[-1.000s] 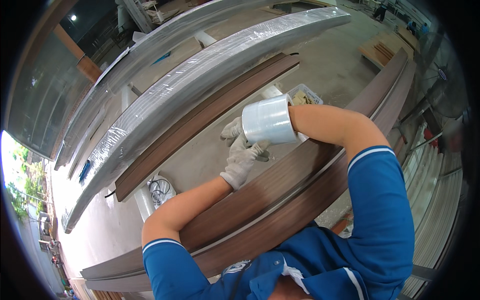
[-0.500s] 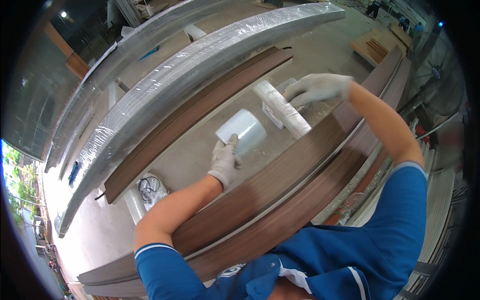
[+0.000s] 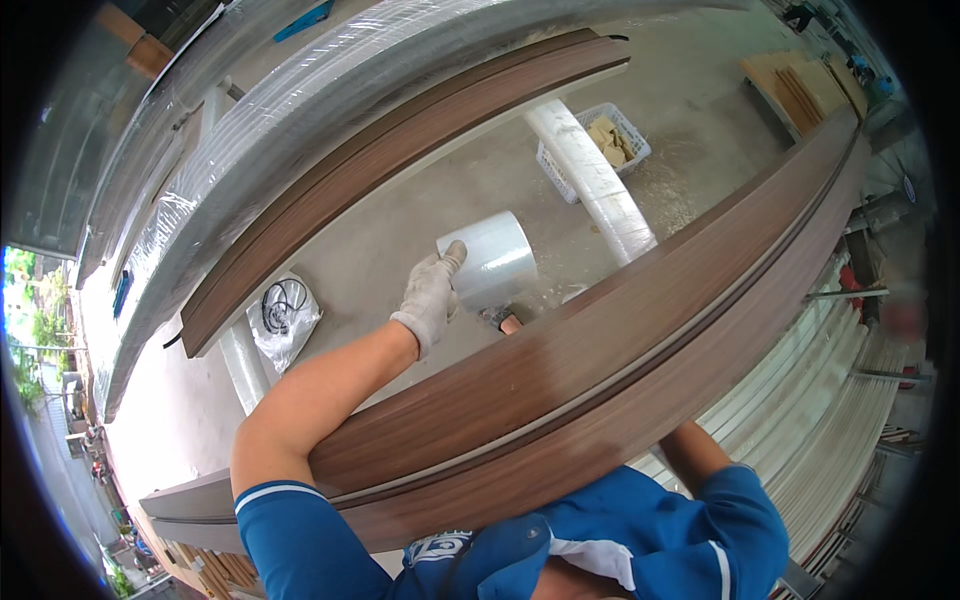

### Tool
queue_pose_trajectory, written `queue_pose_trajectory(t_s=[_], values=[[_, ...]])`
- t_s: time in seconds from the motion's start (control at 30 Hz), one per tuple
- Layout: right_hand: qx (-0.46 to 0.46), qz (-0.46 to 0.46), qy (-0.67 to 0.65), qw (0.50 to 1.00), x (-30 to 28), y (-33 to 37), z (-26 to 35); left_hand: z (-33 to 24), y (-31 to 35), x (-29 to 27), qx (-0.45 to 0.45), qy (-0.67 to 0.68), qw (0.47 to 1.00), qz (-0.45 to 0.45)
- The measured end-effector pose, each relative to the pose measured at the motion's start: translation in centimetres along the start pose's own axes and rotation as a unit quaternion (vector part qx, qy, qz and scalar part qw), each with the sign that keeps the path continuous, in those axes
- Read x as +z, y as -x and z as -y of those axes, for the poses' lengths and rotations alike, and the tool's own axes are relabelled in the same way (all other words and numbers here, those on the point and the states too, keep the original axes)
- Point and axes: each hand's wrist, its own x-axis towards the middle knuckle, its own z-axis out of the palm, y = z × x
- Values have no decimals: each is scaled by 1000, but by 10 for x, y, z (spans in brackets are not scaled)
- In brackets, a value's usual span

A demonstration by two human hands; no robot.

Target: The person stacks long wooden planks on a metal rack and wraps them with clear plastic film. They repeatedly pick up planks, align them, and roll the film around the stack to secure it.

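Note:
My left hand point(image 3: 428, 297), in a pale work glove, grips a wide roll of clear stretch film point(image 3: 488, 262) by its near-left end. The roll hangs over the gap beyond a bundle of long brown wood-grain profiles point(image 3: 560, 385). My right arm passes under this bundle from the near side. A bit of glove and wrist, my right hand point(image 3: 496, 317), shows past the bundle's far edge, just below the roll. The fingers of that hand are too hidden to read. No film is visible around the profiles.
A film-wrapped support bar point(image 3: 600, 190) runs between the bundle and another brown profile point(image 3: 400, 170). Beside it stands a white basket point(image 3: 570, 175) with tan scraps. Long film-wrapped pieces point(image 3: 240, 150) lie farther off. A plastic bag point(image 3: 285, 320) with black cord sits left. Pale lengths point(image 3: 800, 400) are stacked right.
My right hand has left the far side near the support bar and gone down under the bundle from the near side. My left hand still holds the film roll, and the view has shifted.

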Motion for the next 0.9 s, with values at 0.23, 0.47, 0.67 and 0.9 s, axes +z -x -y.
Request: queue_pose_trajectory(t_s=[0.23,0.47,0.67,0.9], values=[[-128,-115,-201,964,9,-179,3,9,-7,-1,-72,-32,997,13],[-65,-59,-233,969,17,-187,-8,1,-17,-14,56,-95,983,-149],[-223,-30,-305,926,7,-193,-31,0,3,-1,396,-450,791,-122],[-143,99,-316,933,-7,-170,-21,-3,17,12,459,-466,754,-58]])
